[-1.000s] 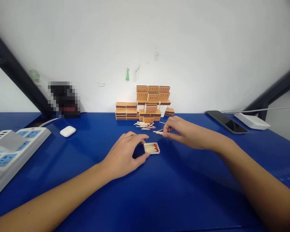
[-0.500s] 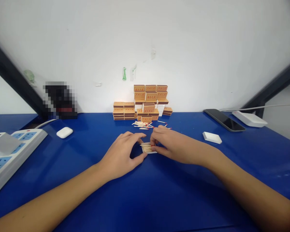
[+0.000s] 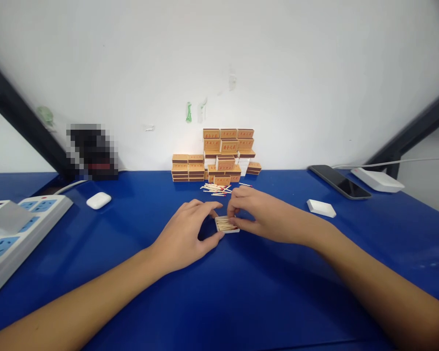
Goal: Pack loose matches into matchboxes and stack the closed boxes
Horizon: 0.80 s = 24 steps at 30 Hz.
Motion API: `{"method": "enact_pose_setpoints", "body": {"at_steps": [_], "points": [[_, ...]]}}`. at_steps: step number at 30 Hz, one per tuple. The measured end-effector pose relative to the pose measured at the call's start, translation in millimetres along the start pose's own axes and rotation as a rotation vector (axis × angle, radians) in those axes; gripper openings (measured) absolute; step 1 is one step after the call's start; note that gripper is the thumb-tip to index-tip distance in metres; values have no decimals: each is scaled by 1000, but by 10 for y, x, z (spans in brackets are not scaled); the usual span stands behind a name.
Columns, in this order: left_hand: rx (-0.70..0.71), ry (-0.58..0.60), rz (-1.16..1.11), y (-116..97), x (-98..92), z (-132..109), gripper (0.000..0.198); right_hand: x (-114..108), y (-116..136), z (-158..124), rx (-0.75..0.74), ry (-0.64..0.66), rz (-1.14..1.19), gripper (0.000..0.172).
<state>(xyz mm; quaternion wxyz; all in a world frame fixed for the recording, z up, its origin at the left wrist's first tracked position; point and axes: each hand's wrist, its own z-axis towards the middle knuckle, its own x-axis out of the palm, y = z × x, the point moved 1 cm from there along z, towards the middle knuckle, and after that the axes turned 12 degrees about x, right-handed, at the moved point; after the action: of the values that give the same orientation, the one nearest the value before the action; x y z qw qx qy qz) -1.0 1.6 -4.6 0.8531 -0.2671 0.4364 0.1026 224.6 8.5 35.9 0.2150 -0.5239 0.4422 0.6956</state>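
Note:
A small white matchbox tray (image 3: 232, 231) lies on the blue table, filled with wooden matches (image 3: 225, 224) laid lengthwise. My left hand (image 3: 186, 230) curves around the tray's left end, its thumb at the near corner and its fingertips at the far corner, steadying it. Over the right end of the tray, my right hand (image 3: 249, 209) has thumb and fingers pinched at the heads of the matches, covering part of them. Just beyond the tray is a loose pile of red-tipped matches (image 3: 215, 188), partly behind my right hand.
Stacked yellow matchboxes (image 3: 229, 145) stand against the wall, with a lower stack (image 3: 188, 168) to their left. A power strip (image 3: 36, 219) and a white earbud case (image 3: 98, 200) are at left. At right lie a white block (image 3: 321, 208), a phone (image 3: 338, 182) and a white device (image 3: 377, 180).
The match that stuck out over the tray's left edge now lies within the tray. My right hand has lifted slightly at the tray's right end; my left hand has hardly moved.

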Motion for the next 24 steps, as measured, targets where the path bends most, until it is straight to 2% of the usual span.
{"method": "enact_pose_setpoints", "body": {"at_steps": [9,14,24], "points": [[-8,-6,-9,13,-3,-3,51,-124,-112,-52,103,67,1,7],[-12,1,-11,9,-9,-10,50,-105,-149,-66,90,132,14,8],[-6,0,-11,15,-2,-3,53,-29,-149,-20,91,97,29,6]]}}
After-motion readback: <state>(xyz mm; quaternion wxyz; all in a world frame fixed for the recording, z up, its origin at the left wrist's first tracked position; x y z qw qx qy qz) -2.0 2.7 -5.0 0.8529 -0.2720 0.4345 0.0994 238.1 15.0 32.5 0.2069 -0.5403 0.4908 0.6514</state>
